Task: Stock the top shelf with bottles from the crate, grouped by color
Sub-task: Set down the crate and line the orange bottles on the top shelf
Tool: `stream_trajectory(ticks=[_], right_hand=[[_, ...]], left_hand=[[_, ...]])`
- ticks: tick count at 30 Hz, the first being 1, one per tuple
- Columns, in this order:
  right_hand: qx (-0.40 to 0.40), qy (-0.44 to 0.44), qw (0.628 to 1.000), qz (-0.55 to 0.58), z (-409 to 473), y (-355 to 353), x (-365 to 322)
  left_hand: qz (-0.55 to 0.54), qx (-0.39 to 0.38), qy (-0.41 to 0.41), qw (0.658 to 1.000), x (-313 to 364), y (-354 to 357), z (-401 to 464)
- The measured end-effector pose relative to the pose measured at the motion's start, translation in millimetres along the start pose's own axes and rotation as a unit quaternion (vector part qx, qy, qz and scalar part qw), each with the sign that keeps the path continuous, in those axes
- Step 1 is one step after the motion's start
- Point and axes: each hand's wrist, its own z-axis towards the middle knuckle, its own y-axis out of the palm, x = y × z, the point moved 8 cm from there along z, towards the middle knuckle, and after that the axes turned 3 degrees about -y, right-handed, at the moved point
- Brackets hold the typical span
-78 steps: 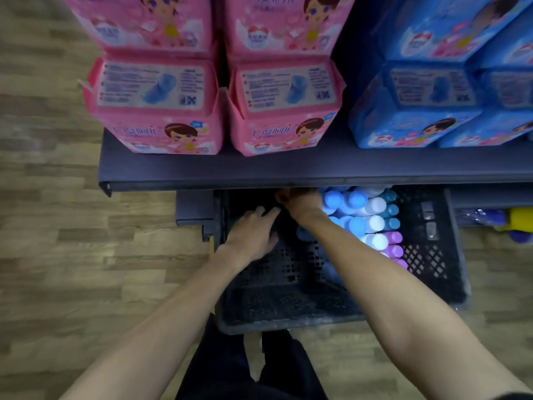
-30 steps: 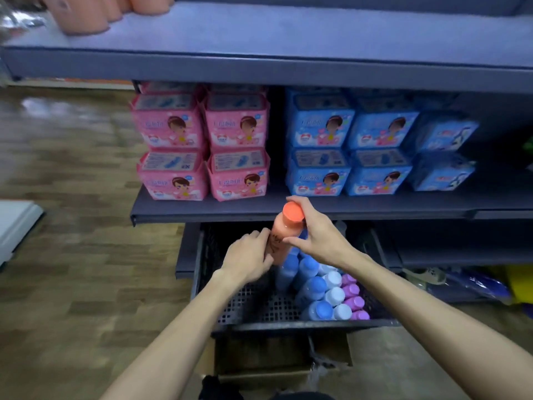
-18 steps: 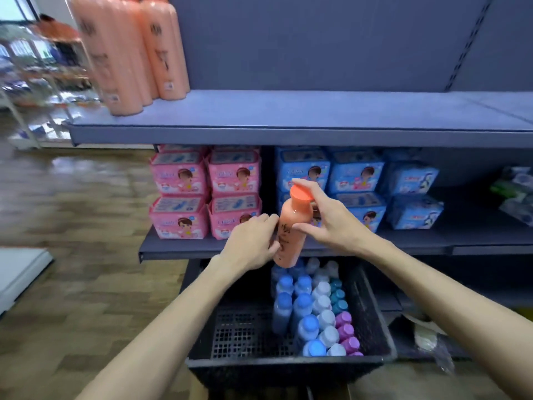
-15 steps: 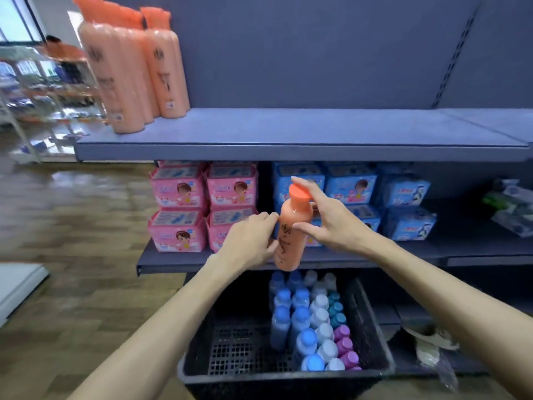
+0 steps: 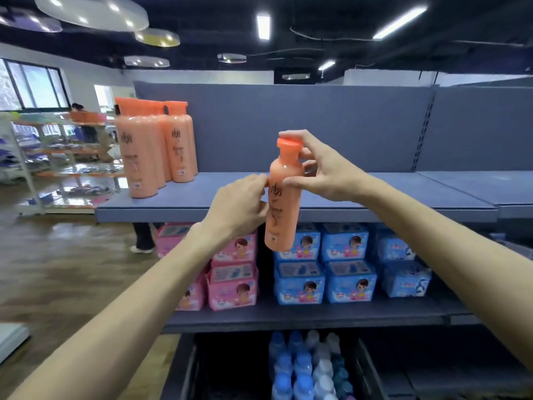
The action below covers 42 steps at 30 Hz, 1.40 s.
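Note:
An orange bottle [image 5: 284, 206] with an orange cap is held upright in front of the top shelf [image 5: 331, 209]. My right hand [image 5: 323, 171] grips its neck and shoulder from the right. My left hand [image 5: 240, 204] holds its body from the left. Three orange bottles [image 5: 155, 145] stand at the left end of the top shelf. Low down, the black crate [image 5: 187, 370] holds several blue, white, teal and purple capped bottles [image 5: 305, 368].
Pink packs [image 5: 233, 281] and blue packs [image 5: 326, 267] fill the middle shelf. The grey back panel [image 5: 317, 125] rises behind the top shelf. A person [image 5: 86, 128] stands by display racks far left. Wooden floor lies to the left.
Both hands have lifted the orange bottle from the crate up to the level of the top shelf. The view has tilted up from the crate to the shelves.

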Motion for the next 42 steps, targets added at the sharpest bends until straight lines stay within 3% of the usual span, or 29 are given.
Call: stream_trajectory(ticks=[6, 16, 22, 27, 33, 42], right_hand=[[-0.004, 0.004, 1.000, 0.028, 47, -12, -18], [-0.006, 0.013, 1.000, -0.008, 98, -4, -16], [0.063, 0.081, 0.992, 0.080, 99, 11, 10], [0.055, 0.144, 0.987, -0.038, 60, 56, 46], [0.101, 0.158, 0.981, -0.042, 59, 63, 52], [0.083, 0.160, 0.983, -0.037, 93, 97, 59]], left_hand=[[0.032, 0.027, -0.015, 0.999, -17, -38, 33], [0.063, 0.013, -0.014, 0.998, -60, -43, 68], [0.045, -0.002, -0.011, 0.999, -80, -26, 73], [0.046, 0.012, 0.013, 0.999, -83, -16, 71], [0.033, 0.010, 0.015, 0.999, -95, -10, 73], [0.054, -0.023, -0.034, 0.998, -152, -5, 57]])
